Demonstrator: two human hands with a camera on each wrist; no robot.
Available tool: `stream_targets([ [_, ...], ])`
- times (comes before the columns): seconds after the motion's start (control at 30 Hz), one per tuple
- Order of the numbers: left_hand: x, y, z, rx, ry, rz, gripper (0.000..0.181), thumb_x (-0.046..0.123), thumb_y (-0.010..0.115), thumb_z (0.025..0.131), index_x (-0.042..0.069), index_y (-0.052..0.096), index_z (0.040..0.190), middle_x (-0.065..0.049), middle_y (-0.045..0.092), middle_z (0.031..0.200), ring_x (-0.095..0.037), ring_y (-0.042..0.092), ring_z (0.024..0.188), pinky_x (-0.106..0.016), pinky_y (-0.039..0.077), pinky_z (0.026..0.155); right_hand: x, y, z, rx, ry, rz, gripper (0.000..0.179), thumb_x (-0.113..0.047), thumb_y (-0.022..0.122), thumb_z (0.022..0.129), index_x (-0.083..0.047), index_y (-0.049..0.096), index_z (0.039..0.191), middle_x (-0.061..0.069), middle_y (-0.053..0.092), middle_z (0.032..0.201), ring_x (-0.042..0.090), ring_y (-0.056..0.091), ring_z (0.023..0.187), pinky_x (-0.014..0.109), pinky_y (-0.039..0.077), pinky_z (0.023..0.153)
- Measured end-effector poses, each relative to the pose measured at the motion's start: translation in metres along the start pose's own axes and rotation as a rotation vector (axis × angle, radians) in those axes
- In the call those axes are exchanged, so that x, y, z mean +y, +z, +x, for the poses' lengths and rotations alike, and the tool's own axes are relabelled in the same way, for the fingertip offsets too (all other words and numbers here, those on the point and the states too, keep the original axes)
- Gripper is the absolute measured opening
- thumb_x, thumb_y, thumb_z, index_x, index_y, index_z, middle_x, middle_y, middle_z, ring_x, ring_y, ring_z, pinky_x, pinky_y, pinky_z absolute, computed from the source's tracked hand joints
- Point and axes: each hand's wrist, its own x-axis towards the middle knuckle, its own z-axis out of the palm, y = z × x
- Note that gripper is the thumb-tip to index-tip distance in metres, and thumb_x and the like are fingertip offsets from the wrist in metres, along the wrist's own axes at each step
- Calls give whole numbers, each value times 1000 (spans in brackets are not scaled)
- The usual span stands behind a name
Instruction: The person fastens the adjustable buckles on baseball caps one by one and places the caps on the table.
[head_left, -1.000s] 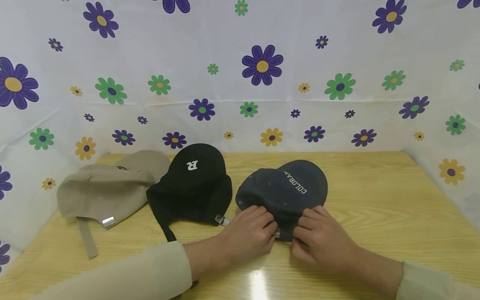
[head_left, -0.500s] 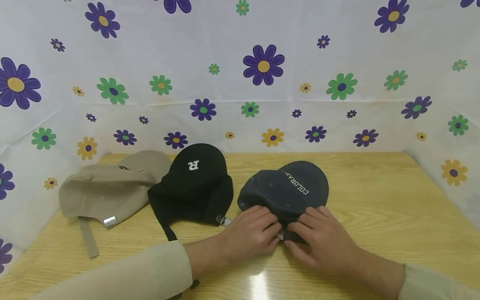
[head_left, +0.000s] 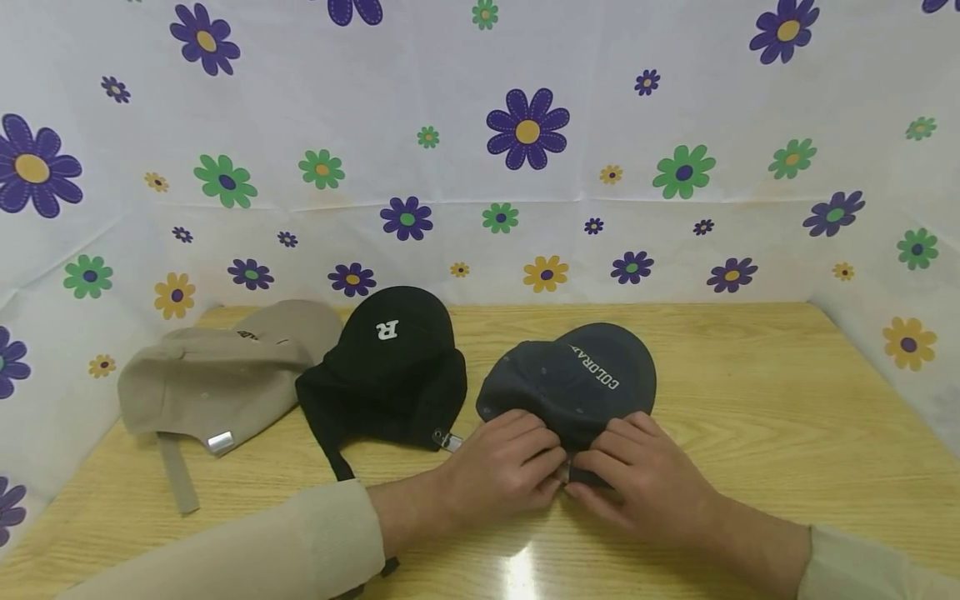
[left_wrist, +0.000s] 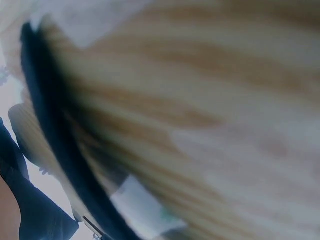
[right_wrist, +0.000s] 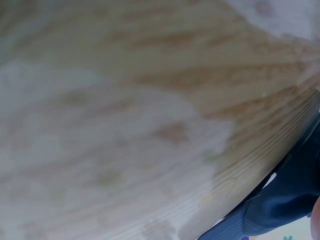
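A navy baseball cap [head_left: 540, 375] with white lettering lies at right of centre, brim toward the back. At its rear opening my left hand [head_left: 502, 467] grips the edge with curled fingers. My right hand [head_left: 645, 471] pinches the rear strap just to the right, thumb low and fingertips close to the left hand. A bit of metal buckle [head_left: 564, 473] shows between the two hands; most of the strap is covered by fingers. In the right wrist view the navy cap [right_wrist: 285, 205] fills the lower right corner, with a fingertip at the edge.
Left of the navy cap lies a black cap [head_left: 397, 367] with a white R, its strap running under the left forearm. A beige cap [head_left: 217, 383] with a loose strap [head_left: 177, 473] lies farther left. Flowered cloth [head_left: 450, 167] rises behind the wooden table [head_left: 787, 400].
My right hand has shifted left toward the left hand, narrowing the gap at the navy cap's rear strap. The left hand has moved slightly right. The other caps lie as before.
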Motion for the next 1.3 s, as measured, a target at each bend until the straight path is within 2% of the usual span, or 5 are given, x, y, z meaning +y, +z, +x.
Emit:
stream_targets([
  [0.17, 0, 0, 0, 7, -1, 3, 14, 22, 66, 86, 13, 76, 88, 3, 68, 87, -12, 62, 83, -26, 52, 82, 1, 0, 2, 56, -54, 21, 25, -38, 62, 97, -16, 72, 95, -7, 65, 83, 12, 56, 77, 29, 40, 77],
  [0.63, 1, 2, 0, 66, 17, -15, 12, 19, 67, 84, 13, 77, 86, 3, 68, 85, -12, 62, 80, -25, 52, 81, 1, 4, 4, 193, -127, -9, 32, -33, 55, 101, -15, 74, 81, -7, 64, 74, 13, 55, 69, 32, 42, 73],
  [0.83, 1, 1, 0, 63, 11, -16, 11, 20, 67, 85, 14, 76, 86, 3, 68, 85, -11, 62, 80, -24, 52, 81, 3, 6, 5, 197, -149, -39, 33, -31, 54, 101, -15, 73, 80, -6, 64, 75, 14, 56, 69, 32, 43, 72],
  [1.1, 3, 3, -2, 53, 8, -30, 13, 21, 66, 86, 14, 76, 87, 4, 68, 86, -11, 62, 81, -25, 53, 82, 0, 6, 1, 172, -130, -30, 33, -32, 53, 102, -16, 72, 80, -7, 65, 76, 14, 56, 71, 33, 43, 73],
  [1.3, 1, 2, -1, 63, 31, -30, 13, 20, 66, 85, 13, 76, 87, 3, 68, 85, -12, 62, 81, -26, 53, 82, -1, 4, 2, 118, -94, -34, 33, -32, 52, 102, -15, 73, 84, -6, 67, 80, 14, 57, 74, 33, 42, 76],
])
